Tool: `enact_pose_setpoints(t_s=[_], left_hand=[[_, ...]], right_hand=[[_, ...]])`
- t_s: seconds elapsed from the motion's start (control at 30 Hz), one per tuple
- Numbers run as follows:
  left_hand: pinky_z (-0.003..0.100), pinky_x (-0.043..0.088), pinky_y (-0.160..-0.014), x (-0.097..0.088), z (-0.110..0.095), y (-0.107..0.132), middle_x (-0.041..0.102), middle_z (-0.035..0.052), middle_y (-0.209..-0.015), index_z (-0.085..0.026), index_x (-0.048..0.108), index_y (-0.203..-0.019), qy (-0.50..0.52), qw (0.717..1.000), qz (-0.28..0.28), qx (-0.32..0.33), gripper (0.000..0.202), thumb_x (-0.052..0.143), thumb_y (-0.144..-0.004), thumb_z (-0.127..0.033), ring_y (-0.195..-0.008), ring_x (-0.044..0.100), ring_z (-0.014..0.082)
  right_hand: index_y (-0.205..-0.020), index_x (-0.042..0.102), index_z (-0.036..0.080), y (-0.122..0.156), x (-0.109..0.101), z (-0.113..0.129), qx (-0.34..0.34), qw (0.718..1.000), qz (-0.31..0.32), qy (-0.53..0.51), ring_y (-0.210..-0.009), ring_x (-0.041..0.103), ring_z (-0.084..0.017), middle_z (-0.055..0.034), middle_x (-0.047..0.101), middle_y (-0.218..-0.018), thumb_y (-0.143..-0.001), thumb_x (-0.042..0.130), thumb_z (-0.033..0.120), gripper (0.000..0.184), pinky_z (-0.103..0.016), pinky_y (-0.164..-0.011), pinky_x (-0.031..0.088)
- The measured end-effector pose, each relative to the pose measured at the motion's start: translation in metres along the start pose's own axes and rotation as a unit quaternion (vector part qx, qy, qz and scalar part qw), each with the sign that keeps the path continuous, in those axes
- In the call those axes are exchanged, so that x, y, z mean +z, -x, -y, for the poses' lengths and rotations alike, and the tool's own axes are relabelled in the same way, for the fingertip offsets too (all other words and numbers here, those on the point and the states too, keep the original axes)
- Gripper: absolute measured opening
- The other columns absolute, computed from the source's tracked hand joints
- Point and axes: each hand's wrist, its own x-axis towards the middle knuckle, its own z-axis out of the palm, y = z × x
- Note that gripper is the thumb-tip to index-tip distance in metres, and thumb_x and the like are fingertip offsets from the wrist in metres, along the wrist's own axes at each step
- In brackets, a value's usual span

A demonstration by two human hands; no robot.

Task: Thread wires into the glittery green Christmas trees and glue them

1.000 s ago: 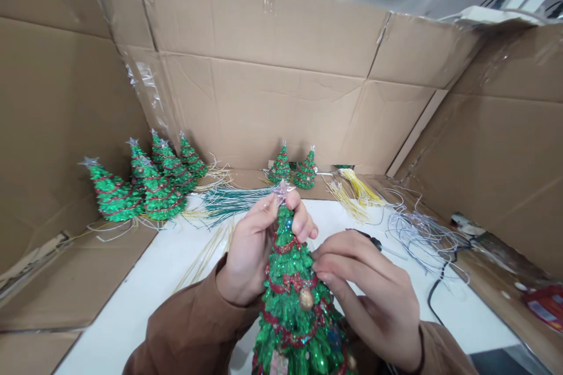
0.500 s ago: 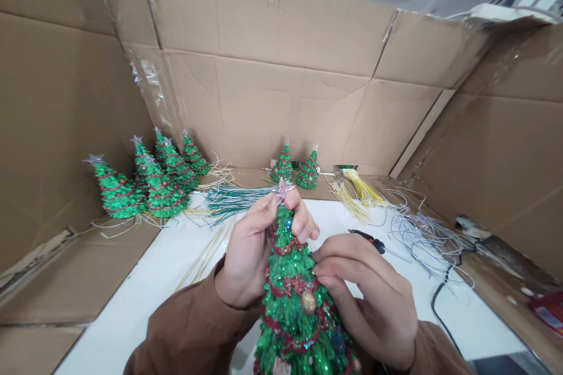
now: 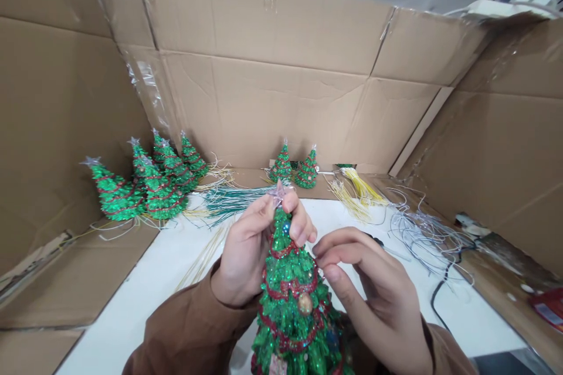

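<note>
Two hands work one glitter tree, upright at the near edge, low centre of view. Left hand: fingers closed around the tip, pinching just below the star. Right hand: fingertips drawn together against the tree's upper right flank; cannot tell whether they pinch anything. White table beneath. Beyond: green wires left of centre, yellow wires and grey wires to the right. Farther off, cluster of trees at left, a pair of trees at back. Cardboard walls enclose it all.
</note>
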Motion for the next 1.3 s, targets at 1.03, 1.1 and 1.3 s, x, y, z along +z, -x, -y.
enact_pose_setpoints(t_s=[1.03,1.1,1.3], left_hand=[[0.027,0.041,-0.059,0.004,0.007,0.004,0.051,0.0031,-0.059,-0.016,0.051,-0.073,-0.13,0.99,-0.019,0.05,0.022,0.046,-0.088,-0.03,-0.058,0.048,0.0151],[0.027,0.041,-0.059,0.004,0.006,0.003,0.051,0.0028,-0.059,-0.016,0.051,-0.072,-0.124,0.991,-0.021,0.047,0.022,0.048,-0.088,-0.031,-0.059,0.048,0.0151],[0.027,0.04,-0.062,0.002,0.005,0.001,0.051,0.002,-0.058,-0.015,0.051,-0.072,-0.115,0.992,-0.02,0.051,0.019,0.049,-0.087,-0.027,-0.057,0.047,0.014]], right_hand=[[-0.076,0.052,0.021,-0.002,-0.004,-0.013,0.128,0.989,0.052,-0.05,-0.086,0.053,-0.015,-0.002,0.05,-0.089,-0.084,0.052,0.01,0.013,-0.026,-0.076,0.045],[-0.076,0.051,0.021,-0.001,-0.008,-0.013,0.13,0.987,0.073,-0.057,-0.085,0.052,-0.015,-0.0022,0.05,-0.089,-0.087,0.051,0.015,0.012,-0.026,-0.075,0.044],[-0.08,0.045,0.022,0.007,-0.015,-0.017,0.159,0.97,0.062,-0.175,-0.09,0.051,-0.017,-0.0034,0.047,-0.093,-0.096,0.033,0.033,0.023,-0.03,-0.08,0.045]])
